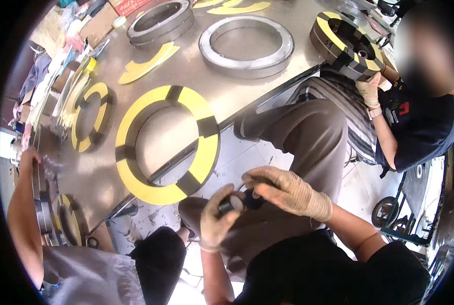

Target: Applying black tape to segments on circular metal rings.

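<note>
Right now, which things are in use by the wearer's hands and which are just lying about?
In hand:
left hand and right hand, both gloved, on a small dark roll
yellow-segmented ring nearest

Lying about:
bare metal ring
loose yellow segment
co-worker's ring

Rings [167,145] on table [227,86]

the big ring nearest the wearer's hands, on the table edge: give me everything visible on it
The big ring lies flat on the metal table, its lower rim reaching the table's near edge. It looks like a grey metal ring whose top face is covered by yellow arc-shaped segments, with dark gaps between them; about five gaps show. Its open centre shows bare tabletop. Nothing touches it: the gloved left hand and right hand are just below and right of it, together holding a small dark roll.
</note>
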A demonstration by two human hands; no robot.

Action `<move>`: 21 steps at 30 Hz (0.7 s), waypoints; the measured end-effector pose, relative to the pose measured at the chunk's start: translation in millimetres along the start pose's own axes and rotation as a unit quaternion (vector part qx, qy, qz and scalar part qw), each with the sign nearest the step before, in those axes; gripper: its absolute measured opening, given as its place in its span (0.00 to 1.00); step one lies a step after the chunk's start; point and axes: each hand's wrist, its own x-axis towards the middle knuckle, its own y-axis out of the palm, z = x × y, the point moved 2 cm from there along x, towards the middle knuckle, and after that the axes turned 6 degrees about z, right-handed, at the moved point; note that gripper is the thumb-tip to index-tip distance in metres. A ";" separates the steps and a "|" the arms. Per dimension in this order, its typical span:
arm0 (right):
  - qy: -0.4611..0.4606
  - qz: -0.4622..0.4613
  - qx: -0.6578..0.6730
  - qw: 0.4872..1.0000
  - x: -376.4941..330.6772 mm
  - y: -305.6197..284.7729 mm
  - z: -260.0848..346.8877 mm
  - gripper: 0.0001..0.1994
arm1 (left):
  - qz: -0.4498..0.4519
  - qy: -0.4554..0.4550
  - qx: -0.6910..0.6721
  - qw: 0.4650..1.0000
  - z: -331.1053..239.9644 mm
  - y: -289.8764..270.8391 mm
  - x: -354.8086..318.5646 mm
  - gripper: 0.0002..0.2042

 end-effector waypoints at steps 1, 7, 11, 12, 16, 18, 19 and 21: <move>-0.063 0.002 -0.071 0.995 0.3 2.0 6.1 0.17 | -0.015 0.069 -0.060 0.996 -11.5 11.2 -10.4 0.40; -0.113 0.033 -0.024 0.993 18.7 34.8 46.0 0.22 | -0.184 0.008 -0.174 0.967 -53.1 33.0 -11.0 0.43; 0.004 -0.053 0.038 0.998 32.1 17.7 60.0 0.18 | -0.205 -0.004 0.124 0.971 -110.0 11.1 -2.9 0.36; 0.001 -0.063 0.058 0.996 34.4 3.3 61.7 0.18 | -0.256 0.029 0.105 0.960 -130.2 2.3 -12.1 0.33; -0.038 -0.132 0.028 0.990 68.6 -47.1 62.1 0.18 | -0.089 0.368 0.175 0.909 -196.4 -49.7 -38.0 0.28; -0.093 -0.191 -0.135 0.968 96.6 -61.5 60.8 0.16 | -0.193 0.152 0.291 0.925 -180.9 -68.4 -36.5 0.27; -0.105 -0.200 -0.168 0.959 109.2 -67.5 59.8 0.17 | -0.205 0.079 0.330 0.918 -170.7 -79.6 -31.9 0.27; -0.105 -0.209 -0.258 0.937 132.0 -77.0 59.0 0.18 | -0.202 0.028 0.370 0.906 -145.6 -87.6 -21.3 0.25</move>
